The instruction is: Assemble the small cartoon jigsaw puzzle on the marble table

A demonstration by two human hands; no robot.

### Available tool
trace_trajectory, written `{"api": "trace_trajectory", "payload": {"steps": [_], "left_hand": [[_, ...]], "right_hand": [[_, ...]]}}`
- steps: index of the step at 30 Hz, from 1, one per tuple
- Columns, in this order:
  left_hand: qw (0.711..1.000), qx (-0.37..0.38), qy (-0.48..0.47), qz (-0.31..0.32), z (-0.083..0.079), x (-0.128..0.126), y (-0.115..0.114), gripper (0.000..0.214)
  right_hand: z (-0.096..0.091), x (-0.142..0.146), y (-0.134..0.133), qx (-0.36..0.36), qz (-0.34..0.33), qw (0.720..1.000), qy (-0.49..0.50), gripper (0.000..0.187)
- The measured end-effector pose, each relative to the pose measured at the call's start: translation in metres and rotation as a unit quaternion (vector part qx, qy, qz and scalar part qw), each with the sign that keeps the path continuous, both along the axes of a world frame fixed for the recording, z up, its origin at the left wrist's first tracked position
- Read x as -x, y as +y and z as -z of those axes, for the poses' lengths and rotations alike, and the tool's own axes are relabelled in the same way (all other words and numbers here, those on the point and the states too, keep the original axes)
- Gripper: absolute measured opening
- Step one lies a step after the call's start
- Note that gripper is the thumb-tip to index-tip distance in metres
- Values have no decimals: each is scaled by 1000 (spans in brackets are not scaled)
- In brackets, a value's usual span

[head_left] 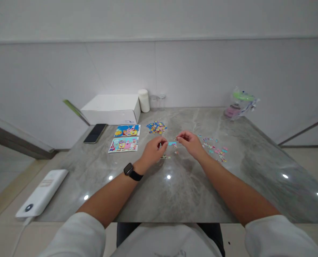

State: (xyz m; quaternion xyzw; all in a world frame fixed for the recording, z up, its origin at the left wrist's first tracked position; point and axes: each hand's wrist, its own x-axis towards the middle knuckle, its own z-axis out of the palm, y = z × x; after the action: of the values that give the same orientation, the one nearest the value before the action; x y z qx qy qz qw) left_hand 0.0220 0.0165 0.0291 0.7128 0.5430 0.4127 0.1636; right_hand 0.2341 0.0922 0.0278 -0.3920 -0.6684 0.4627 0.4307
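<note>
My left hand (155, 148) is pinched closed just above the table, beside a light-blue strip of joined puzzle pieces (172, 143). What lies between its fingertips, if anything, is too small to make out. Across the strip, my right hand (190, 143) pinches a small puzzle piece (177, 138) between thumb and forefinger. Under the left hand a row of puzzle pieces (165, 157) shows in part. A loose pinkish piece (176, 152) lies between the hands. To the right of my right hand, pink and teal loose pieces (218, 151) are scattered.
Two cartoon picture cards (123, 144) lie left of a pile of blue and yellow pieces (156, 127). A phone (95, 133), white box (110, 109), white bottle (144, 101), clear glasses (157, 102), bagged container (241, 103) and power bank (42, 192) stand around the table's edges.
</note>
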Motion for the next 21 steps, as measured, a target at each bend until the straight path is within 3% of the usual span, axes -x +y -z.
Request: {"api": "trace_trajectory", "payload": {"steps": [3, 6, 14, 21], "left_hand": [[1000, -8, 16, -23, 12, 11, -9, 18], [999, -17, 38, 2, 16, 13, -8, 18], [995, -17, 80, 52, 21, 5, -7, 22], [996, -9, 77, 49, 25, 1, -6, 17]], "right_hand": [[23, 17, -12, 7, -11, 1000, -10, 29], [36, 18, -21, 5, -20, 1000, -21, 28], [32, 12, -32, -52, -24, 995, -76, 20], [31, 13, -33, -68, -31, 993, -88, 18]]}}
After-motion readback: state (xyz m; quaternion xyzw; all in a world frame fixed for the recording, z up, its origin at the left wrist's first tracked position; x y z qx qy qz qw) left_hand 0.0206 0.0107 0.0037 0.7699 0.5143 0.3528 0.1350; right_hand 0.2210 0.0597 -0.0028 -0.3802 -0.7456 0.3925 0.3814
